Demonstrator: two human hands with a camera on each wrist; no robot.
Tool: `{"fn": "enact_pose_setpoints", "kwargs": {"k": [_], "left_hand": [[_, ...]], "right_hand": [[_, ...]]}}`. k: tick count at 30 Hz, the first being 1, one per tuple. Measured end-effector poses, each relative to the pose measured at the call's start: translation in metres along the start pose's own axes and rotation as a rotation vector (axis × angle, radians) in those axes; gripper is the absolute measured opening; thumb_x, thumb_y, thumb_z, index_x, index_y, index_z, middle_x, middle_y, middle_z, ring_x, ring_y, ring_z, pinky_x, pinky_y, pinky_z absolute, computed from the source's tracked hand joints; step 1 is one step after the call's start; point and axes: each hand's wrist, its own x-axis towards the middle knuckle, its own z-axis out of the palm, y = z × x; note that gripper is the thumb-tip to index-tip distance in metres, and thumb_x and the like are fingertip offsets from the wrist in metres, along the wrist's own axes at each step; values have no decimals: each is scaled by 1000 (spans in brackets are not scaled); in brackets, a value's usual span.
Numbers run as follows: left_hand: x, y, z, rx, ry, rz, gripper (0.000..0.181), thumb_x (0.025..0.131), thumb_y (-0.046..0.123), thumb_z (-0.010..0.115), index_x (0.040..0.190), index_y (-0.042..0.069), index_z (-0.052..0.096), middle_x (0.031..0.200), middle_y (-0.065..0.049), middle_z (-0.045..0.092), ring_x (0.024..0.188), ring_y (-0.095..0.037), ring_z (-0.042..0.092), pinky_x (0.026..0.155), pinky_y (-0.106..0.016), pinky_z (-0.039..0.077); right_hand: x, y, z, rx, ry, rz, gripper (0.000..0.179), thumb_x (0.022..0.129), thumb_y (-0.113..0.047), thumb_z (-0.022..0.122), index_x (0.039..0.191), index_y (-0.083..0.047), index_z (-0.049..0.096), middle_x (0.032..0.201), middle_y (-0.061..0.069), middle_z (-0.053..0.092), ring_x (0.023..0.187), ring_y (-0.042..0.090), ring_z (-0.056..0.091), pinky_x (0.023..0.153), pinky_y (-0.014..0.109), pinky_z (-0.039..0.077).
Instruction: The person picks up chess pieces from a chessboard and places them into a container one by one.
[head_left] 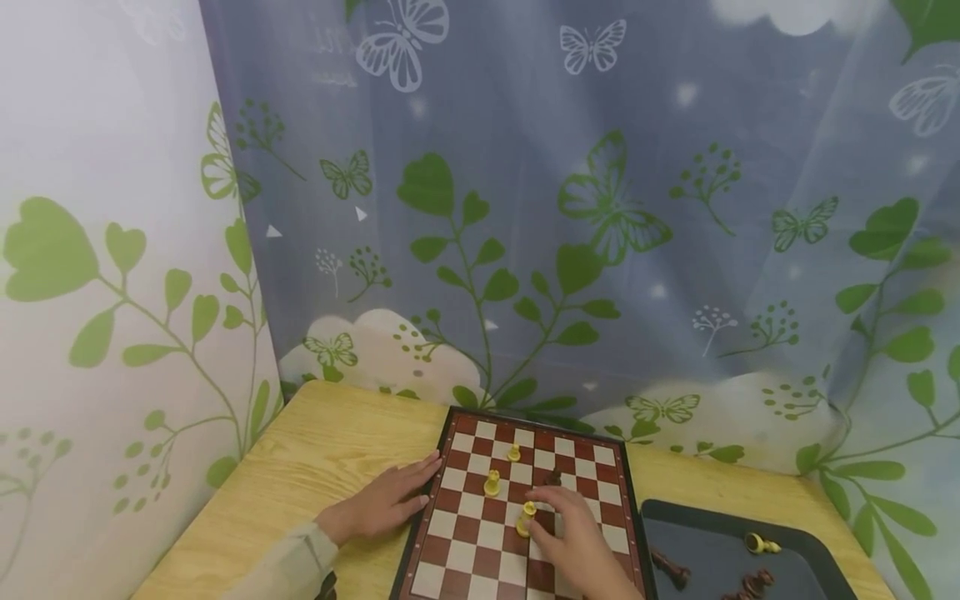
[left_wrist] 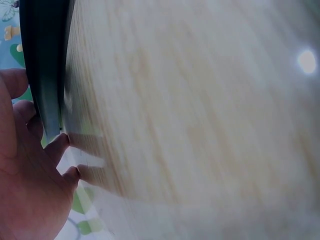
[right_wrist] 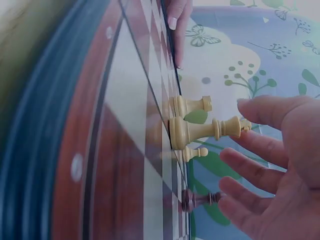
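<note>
A red-and-white chessboard (head_left: pixel 472 531) lies on the wooden table. My left hand (head_left: pixel 382 498) rests at its left edge, fingers stretched out; in the left wrist view, fingertips touch the board's dark side (left_wrist: pixel 47 75). A cream king (right_wrist: pixel 200 131) stands upright on the board. My right hand (head_left: pixel 573 533) is around its top, with thumb and forefinger spread on either side and a gap at the thumb. Beyond the king stand a cream rook (head_left: pixel 492 482) and a cream pawn (head_left: pixel 513 452). A dark piece (right_wrist: pixel 195 199) stands near my right fingers, partly covered in the head view.
Right of the board, a dark tray (head_left: pixel 705 525) holds a cream pawn (head_left: pixel 762 543) on its side and dark pieces (head_left: pixel 672 571) lying down. Behind the table hangs a blue curtain (head_left: pixel 517 333) with leaves and butterflies. Another printed curtain (head_left: pixel 135 250) hangs at the left.
</note>
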Motion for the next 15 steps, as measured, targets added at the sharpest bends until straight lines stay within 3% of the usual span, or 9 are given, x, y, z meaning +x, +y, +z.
{"fn": "enact_pose_setpoints", "kwargs": {"k": [15], "left_hand": [[-1,3,-2,-24,-24,-53,59,110,30,41,159,-2,29,166,-20,25,148,-45,32,113,-74,24]], "right_hand": [[8,-2,6,-51,94,15,14,88,-18,81,101,-14,77,123,12,68,122,42,56,100,63,45]]}}
